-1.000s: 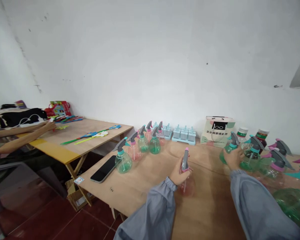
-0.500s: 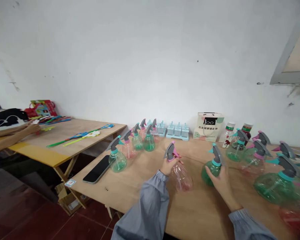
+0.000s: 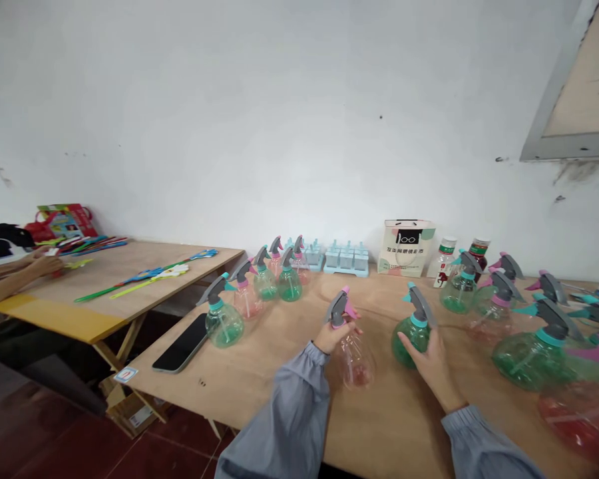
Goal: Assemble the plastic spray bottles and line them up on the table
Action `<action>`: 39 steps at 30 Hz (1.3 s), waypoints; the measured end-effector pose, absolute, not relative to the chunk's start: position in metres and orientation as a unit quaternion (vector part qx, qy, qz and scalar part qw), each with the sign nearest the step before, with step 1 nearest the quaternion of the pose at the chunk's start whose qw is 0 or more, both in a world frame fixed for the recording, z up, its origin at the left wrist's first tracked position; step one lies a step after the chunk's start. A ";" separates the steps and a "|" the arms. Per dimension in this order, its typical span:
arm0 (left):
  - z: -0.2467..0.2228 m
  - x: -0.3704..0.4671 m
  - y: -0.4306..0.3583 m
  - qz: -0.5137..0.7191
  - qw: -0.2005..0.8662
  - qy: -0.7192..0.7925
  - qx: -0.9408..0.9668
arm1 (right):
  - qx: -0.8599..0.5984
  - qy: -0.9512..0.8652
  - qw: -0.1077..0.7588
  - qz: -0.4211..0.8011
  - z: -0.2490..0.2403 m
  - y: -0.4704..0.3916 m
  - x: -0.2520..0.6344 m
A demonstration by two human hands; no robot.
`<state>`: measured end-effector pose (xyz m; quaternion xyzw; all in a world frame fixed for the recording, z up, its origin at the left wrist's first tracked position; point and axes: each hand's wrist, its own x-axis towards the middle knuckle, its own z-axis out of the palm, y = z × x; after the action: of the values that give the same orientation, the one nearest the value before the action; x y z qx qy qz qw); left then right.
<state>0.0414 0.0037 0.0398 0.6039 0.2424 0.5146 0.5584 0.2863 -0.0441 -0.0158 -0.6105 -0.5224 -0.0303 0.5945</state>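
Observation:
In the head view, my left hand [image 3: 335, 334] is closed around the neck of a clear pink spray bottle [image 3: 357, 364], just under its grey and pink trigger head. The bottle tilts a little, its base low over or on the table. To the right, my right hand [image 3: 432, 362] grips a green spray bottle [image 3: 403, 340] with a grey and turquoise head, from its right side. A green spray bottle [image 3: 224, 324] stands at the left, with several more green and pink ones behind it. Another group, including a large green spray bottle [image 3: 526, 359], stands at the right.
A phone [image 3: 180, 346] lies near the left edge of the table. Ice-pop moulds [image 3: 347, 259], a paper bag [image 3: 406, 247] and two small bottles stand along the wall. On the neighbouring table [image 3: 164, 256] lie colourful hand-shaped sticks, and another person's hands [image 3: 40, 269] are at work.
The view has swung slightly to the right, so things sit further left. Both hands keep their hold on the same two spray bottles, with little visible movement.

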 end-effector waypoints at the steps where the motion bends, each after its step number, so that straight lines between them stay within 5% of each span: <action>1: 0.041 0.041 0.003 0.508 0.564 0.233 0.607 | -0.613 -0.519 0.595 -0.027 -0.015 -0.044 0.286; 23: 0.041 0.039 0.005 0.526 0.569 0.202 0.598 | -0.615 -0.526 0.588 -0.011 -0.020 -0.045 0.287; 39: 0.054 0.033 0.002 0.500 0.458 0.218 0.701 | -0.616 -0.530 0.583 -0.010 -0.019 -0.046 0.287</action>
<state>0.0331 0.0024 0.0541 0.7013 0.2181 0.5005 0.4585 0.2867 -0.0463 -0.0188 -0.6160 -0.5297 -0.0100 0.5829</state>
